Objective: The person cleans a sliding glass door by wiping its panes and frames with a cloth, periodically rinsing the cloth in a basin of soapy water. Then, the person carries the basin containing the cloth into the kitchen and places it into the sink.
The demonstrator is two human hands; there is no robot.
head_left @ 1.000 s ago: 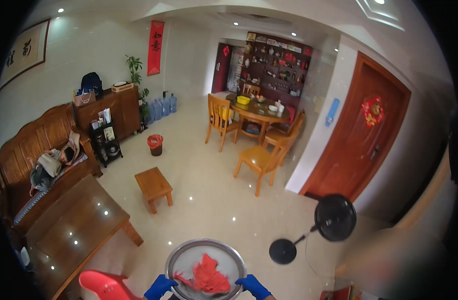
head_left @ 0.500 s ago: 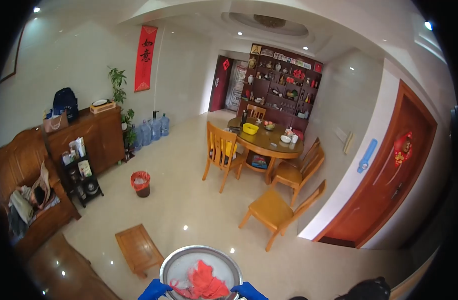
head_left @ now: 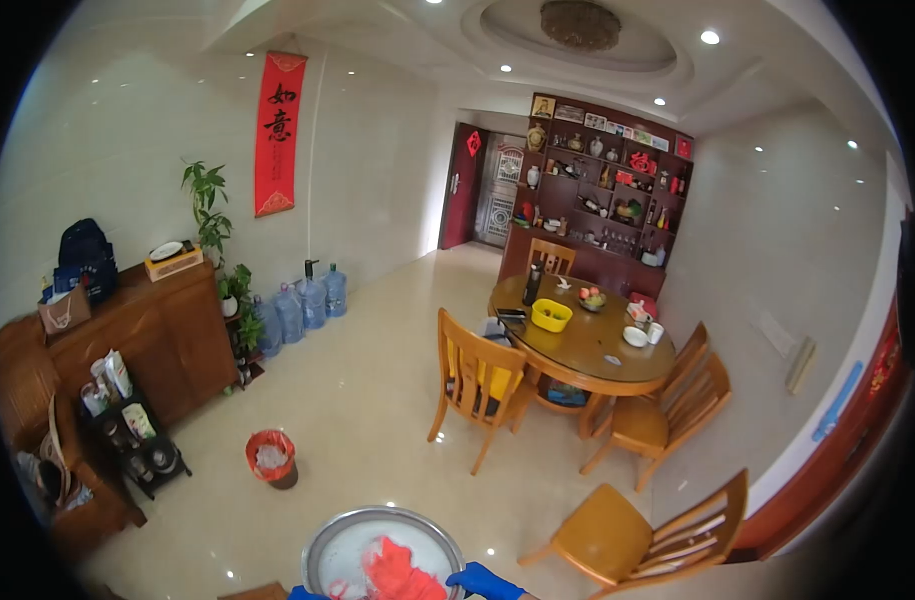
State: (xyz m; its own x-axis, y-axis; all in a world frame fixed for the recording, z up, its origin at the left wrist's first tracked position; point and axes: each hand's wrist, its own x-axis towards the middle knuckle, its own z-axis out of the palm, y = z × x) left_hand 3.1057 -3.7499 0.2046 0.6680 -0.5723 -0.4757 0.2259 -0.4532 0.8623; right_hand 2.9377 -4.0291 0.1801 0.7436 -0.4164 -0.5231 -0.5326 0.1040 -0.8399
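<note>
A metal basin [head_left: 323, 535] is at the bottom of the view, with whitish liquid and a red cloth [head_left: 403, 572] in it. My right hand [head_left: 486, 580], in a blue glove, grips the basin's right rim. At the lower left of the basin only a small part of my blue-gloved left hand [head_left: 304, 593] shows; it is against the rim, its fingers cut off by the frame edge.
A wooden chair [head_left: 603, 535] stands to the right, and a round dining table [head_left: 578, 345] with chairs lies ahead. A red-lined trash bin [head_left: 272, 460] is on the floor left of centre. Water bottles [head_left: 313, 303] and a wooden cabinet [head_left: 183, 335] line the left wall.
The view has moved forward and turned; the table, chairs and trash bin look nearer. The basin is still carried at the bottom, slightly lower and to the left in view.
</note>
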